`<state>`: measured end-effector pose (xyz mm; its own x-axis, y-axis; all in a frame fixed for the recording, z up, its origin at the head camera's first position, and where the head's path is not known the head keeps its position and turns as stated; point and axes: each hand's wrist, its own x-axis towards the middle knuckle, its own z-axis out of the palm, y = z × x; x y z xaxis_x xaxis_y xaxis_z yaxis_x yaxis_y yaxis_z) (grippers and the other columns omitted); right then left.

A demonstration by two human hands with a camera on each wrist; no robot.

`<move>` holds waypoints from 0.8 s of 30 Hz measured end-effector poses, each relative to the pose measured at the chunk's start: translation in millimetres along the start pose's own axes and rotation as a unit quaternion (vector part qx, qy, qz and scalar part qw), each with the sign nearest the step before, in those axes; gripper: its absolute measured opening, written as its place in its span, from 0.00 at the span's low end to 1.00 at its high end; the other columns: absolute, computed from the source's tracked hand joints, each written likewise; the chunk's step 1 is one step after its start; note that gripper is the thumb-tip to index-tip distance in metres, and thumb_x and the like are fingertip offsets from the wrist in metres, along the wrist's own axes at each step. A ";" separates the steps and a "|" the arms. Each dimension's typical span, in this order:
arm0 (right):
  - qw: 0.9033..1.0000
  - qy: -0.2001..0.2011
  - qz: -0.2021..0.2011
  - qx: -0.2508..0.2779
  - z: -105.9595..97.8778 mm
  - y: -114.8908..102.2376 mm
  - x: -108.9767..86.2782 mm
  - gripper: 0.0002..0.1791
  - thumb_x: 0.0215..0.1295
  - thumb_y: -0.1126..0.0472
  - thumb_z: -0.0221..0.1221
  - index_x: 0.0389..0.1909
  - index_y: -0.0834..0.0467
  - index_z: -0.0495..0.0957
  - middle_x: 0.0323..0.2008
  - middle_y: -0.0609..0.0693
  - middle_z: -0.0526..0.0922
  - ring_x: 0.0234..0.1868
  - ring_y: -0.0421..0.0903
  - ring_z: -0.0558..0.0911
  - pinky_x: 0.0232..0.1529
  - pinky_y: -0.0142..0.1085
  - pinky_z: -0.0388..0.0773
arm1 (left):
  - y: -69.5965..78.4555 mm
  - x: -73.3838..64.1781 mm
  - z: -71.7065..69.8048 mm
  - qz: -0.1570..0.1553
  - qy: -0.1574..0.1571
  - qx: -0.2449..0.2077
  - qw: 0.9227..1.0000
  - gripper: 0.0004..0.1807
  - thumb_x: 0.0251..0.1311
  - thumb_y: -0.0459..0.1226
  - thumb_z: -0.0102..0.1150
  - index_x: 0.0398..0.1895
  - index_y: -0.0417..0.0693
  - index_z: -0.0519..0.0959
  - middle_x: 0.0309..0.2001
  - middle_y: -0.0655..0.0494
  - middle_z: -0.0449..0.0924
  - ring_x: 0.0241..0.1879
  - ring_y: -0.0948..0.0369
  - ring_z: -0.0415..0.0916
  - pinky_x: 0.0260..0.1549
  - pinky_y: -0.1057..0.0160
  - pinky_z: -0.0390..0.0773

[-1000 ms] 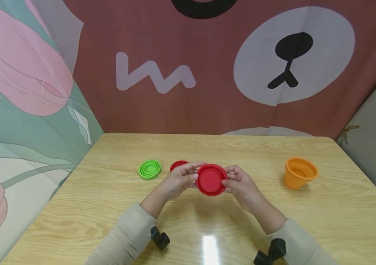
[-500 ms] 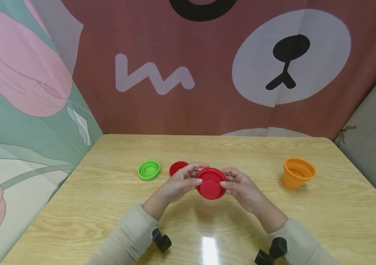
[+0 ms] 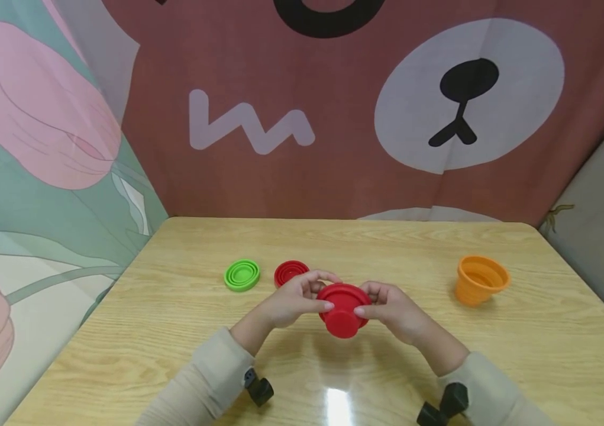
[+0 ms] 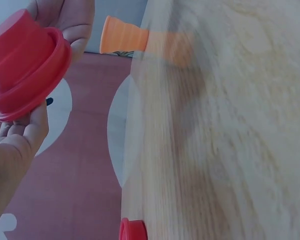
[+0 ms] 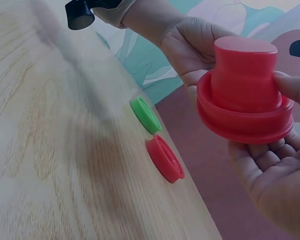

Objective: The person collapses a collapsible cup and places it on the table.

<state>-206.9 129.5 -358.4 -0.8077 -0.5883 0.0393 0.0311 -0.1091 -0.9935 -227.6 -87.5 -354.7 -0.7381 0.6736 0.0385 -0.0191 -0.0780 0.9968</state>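
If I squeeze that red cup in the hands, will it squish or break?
The red cup would probably squish, since its wall looks folded into a step. It likely wouldn't shatter, as its surface looks rubbery, not glassy.

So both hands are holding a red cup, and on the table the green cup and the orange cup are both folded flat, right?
No, the orange cup isn't folded flat: the head view shows it standing extended. The green cup is folded flat, and the left hand and right hand do hold a red cup.
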 end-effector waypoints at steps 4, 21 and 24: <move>1.000 -0.010 -0.010 -0.005 -0.7 2.5 -1.3 0.06 0.55 0.67 0.55 0.34 0.63 0.70 0.30 0.51 0.78 0.31 0.44 0.78 0.36 0.35 0.75 | -2.8 0.7 0.3 0.010 -0.022 -0.007 1.000 0.23 0.50 0.25 0.53 0.51 0.31 0.62 0.34 0.51 0.75 0.32 0.61 0.74 0.30 0.64 0.76; 0.999 -0.018 -0.033 -0.003 -2.2 10.5 2.5 0.06 0.53 0.73 0.53 0.32 0.65 0.68 0.28 0.47 0.77 0.29 0.39 0.77 0.32 0.31 0.75 | -9.2 6.5 0.9 0.016 -0.042 0.004 0.999 0.21 0.50 0.21 0.48 0.50 0.31 0.61 0.34 0.49 0.75 0.29 0.62 0.74 0.29 0.66 0.76; 0.999 0.014 -0.027 -0.035 -0.9 11.1 2.3 0.06 0.52 0.73 0.52 0.32 0.68 0.68 0.27 0.48 0.76 0.29 0.39 0.76 0.31 0.31 0.75 | -9.5 6.7 0.8 0.005 -0.021 0.026 0.999 0.21 0.50 0.21 0.48 0.50 0.33 0.63 0.34 0.48 0.75 0.29 0.61 0.74 0.30 0.65 0.76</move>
<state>-208.9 127.6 -369.4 -0.8233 -0.5603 0.0909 -0.0528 -0.0839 -0.9951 -231.8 -81.7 -363.9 -0.7096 0.7028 0.0503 0.0242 -0.0471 0.9986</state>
